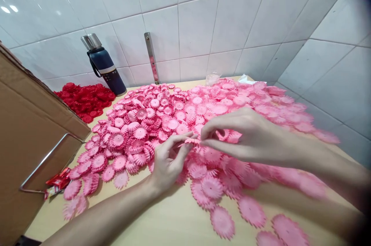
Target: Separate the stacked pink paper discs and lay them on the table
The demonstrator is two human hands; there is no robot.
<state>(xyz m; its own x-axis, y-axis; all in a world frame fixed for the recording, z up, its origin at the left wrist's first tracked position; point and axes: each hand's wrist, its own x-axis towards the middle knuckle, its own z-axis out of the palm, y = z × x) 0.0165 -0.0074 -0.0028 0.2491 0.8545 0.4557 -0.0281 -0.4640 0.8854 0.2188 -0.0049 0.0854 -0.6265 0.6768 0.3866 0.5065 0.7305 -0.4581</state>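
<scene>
My left hand [171, 157] pinches a small pink scalloped flower disc [191, 141] between thumb and fingers, seen nearly edge-on. From the other side, my right hand [246, 136] closes thumb and forefinger at the same disc's right edge. Both hands meet just above a wide heap of pink scalloped flower discs [140, 133], some stacked together. Paler, larger-looking pink discs [222, 222] lie loose below and to the right of my hands. Fine detail at the fingertips is too small to make out.
A cardboard box [34, 130] stands at the left, beside a bent metal wire [46, 157] and red wrappers [59, 179]. Behind are red discs [85, 99], a dark blue flask [106, 66], a metal strip [152, 58], a clear cup [213, 79] and a tiled wall [199, 26].
</scene>
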